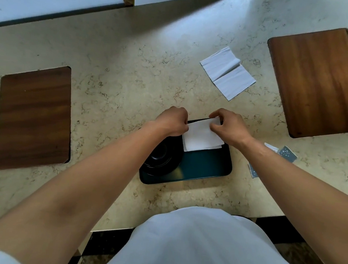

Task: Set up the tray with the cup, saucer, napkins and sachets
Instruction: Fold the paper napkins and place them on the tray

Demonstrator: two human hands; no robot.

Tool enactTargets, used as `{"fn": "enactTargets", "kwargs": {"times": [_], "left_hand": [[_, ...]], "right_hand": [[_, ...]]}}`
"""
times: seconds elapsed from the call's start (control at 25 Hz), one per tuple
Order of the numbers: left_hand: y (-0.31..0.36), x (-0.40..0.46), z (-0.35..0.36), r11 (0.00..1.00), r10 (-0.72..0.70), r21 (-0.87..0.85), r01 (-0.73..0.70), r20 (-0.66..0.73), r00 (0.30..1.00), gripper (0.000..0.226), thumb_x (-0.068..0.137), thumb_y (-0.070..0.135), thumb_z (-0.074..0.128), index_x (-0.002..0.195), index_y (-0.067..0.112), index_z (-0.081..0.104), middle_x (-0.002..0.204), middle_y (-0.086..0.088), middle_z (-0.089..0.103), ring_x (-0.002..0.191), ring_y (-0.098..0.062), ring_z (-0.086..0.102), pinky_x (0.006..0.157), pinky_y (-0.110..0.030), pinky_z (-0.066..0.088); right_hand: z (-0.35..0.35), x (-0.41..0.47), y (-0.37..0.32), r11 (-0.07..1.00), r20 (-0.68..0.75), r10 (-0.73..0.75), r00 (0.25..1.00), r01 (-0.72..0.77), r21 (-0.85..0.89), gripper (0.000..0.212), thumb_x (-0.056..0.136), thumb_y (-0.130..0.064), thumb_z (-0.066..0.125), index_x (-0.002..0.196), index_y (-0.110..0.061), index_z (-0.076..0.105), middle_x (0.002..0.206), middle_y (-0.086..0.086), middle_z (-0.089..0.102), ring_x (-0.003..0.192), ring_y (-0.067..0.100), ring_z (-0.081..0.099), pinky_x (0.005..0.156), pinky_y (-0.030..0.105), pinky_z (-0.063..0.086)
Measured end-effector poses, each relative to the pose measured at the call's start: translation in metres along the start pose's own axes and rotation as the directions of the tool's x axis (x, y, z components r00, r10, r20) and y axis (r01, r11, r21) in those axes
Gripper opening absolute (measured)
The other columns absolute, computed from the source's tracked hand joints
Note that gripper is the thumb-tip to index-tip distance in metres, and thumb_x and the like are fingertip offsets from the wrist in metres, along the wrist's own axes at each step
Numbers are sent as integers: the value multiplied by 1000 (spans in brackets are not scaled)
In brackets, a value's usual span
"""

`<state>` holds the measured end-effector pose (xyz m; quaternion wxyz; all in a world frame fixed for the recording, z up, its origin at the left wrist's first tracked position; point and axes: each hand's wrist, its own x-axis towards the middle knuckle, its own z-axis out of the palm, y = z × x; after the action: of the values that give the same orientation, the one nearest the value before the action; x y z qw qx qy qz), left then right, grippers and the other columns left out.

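Marbled surface [132, 70], dark tray [206, 165] near its front edge, both hands' fingers pinching a white napkin [201, 138] on the tray, left hand [172, 123], right hand [226, 128], black saucer [162, 158] beside it, sachets [287, 154] off right

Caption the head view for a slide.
Both hands pinch a folded napkin over the dark tray, beside the black saucer.
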<state>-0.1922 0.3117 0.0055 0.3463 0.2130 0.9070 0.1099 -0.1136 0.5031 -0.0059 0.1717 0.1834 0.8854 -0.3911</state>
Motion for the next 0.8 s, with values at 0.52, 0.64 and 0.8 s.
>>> {"fn": "enactTargets", "kwargs": {"times": [0.52, 0.64, 0.8], "left_hand": [[-2, 0, -3, 999, -12, 44, 12, 3, 1000, 18, 88, 9, 57, 90, -2, 70, 89, -18, 71, 84, -35, 68, 67, -40, 56], [-4, 0, -5, 999, -12, 37, 12, -2, 1000, 19, 87, 10, 58, 92, -4, 71, 91, -19, 72, 86, -36, 69, 69, -42, 57], [-5, 0, -7, 1000, -1, 9, 1, -11, 1000, 20, 88, 13, 60, 94, -1, 72, 93, -18, 73, 89, -34, 69, 76, -43, 58]], "right_hand": [[-3, 0, -2, 990, -47, 40, 998, -46, -134, 33, 94, -31, 62, 123, -17, 60, 101, 6, 68, 90, 24, 67, 81, 37, 58], [-4, 0, 0, 993, -44, 70, 997, -74, -88, 33, 93, -32, 63, 124, -20, 58, 101, 1, 67, 86, 19, 67, 76, 34, 56], [-5, -2, 2, 996, -8, 90, 996, -90, -1, 41, 87, -29, 67, 125, -25, 52, 94, -4, 63, 85, 11, 64, 63, 24, 46]]}}
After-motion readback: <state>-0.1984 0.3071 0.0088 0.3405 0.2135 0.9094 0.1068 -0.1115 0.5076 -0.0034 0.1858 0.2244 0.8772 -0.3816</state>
